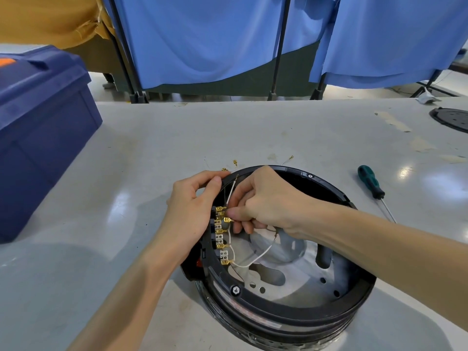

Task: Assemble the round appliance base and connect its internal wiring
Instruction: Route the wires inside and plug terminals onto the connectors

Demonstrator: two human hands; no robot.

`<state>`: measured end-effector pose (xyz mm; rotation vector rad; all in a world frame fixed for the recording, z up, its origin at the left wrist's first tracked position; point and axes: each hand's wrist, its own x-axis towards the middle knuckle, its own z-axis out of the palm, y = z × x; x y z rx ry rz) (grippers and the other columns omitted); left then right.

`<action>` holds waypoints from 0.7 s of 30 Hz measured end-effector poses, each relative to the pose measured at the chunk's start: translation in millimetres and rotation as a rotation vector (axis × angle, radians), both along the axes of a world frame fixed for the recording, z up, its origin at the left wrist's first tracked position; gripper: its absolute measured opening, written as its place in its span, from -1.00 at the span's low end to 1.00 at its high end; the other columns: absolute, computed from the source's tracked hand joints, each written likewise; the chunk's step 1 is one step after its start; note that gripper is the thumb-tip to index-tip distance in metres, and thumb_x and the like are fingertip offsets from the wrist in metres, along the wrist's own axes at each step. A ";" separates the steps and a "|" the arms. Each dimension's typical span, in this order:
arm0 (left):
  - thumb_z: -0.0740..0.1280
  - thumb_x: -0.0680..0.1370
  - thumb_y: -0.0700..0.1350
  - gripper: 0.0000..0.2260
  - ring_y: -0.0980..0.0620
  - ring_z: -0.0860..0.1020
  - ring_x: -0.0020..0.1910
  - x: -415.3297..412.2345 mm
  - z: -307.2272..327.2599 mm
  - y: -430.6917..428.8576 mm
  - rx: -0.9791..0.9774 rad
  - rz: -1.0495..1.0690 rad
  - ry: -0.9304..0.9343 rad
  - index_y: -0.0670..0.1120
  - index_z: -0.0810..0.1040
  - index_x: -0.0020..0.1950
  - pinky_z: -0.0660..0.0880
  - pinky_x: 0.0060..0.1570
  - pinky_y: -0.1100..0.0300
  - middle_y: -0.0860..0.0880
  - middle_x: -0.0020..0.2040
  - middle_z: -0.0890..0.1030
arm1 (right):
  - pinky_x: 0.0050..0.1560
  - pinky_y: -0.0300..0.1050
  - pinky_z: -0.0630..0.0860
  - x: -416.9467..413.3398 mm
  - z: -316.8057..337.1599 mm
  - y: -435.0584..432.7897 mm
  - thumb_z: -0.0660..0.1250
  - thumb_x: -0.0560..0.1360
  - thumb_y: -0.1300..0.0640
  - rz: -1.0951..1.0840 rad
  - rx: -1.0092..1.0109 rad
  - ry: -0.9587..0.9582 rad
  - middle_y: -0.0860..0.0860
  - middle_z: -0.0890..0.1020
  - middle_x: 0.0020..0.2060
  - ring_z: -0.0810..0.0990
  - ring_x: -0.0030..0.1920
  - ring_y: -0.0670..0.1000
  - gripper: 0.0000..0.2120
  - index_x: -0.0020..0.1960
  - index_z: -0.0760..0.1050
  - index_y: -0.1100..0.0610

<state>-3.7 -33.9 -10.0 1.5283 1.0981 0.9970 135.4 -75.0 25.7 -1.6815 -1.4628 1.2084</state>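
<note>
The round appliance base [255,309] is set open side up on the grey table [121,203], with a hex bolt [235,290] seated in its black rim at 7 o'clock. Inside the ring, at 9 o'clock, a terminal strip [220,239] is lined with brass tabs, and a white wire [249,261] is looped from its lowest tab across the metal floor. The rim is gripped at 10 o'clock by the left hand [191,209], fingers curled over the edge, so the base is steadied. A thin white lead [231,193] is pinched between the thumb and curled fingers of the right hand [266,201], just beside the upper tabs. A brass connector [227,219] is seen right under the thumb, though whether it is crimped to this lead cannot be told

The step in hand is judged to be the seating of a connector on a tab. It is best done with the connector held by its metal sleeve rather than by the wire, lined up square and pushed straight towards 9 o'clock, the counter-force being taken by the left hand. The tabs are closely packed, so a bent blade or a wrong tab is the likely fault

Room inside the ring is tight at 9 o'clock and open towards 3 o'clock. Just beyond the rim at 12 o'clock loose terminals [235,162] are scattered, and a green-handled screwdriver [371,182] is laid at 2 o'clock, apart from the base. A blue bin [43,127] is stood at 10 o'clock, a dark disc [453,119] is seen far off at 2 o'clock, and blue curtains [202,46] are hung behind the table
</note>
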 end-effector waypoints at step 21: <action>0.26 0.62 -0.05 -0.79 -0.05 0.62 0.12 -2.4 -3.1 1.6 -0.030 -0.028 -0.014 0.15 0.68 0.07 0.46 0.26 -0.16 0.05 0.01 0.70 | -0.23 -0.11 0.61 13.8 8.2 -6.4 0.50 0.41 0.31 0.010 0.009 -0.029 0.20 0.68 -0.27 0.63 -0.36 0.04 -0.85 -0.07 0.56 0.27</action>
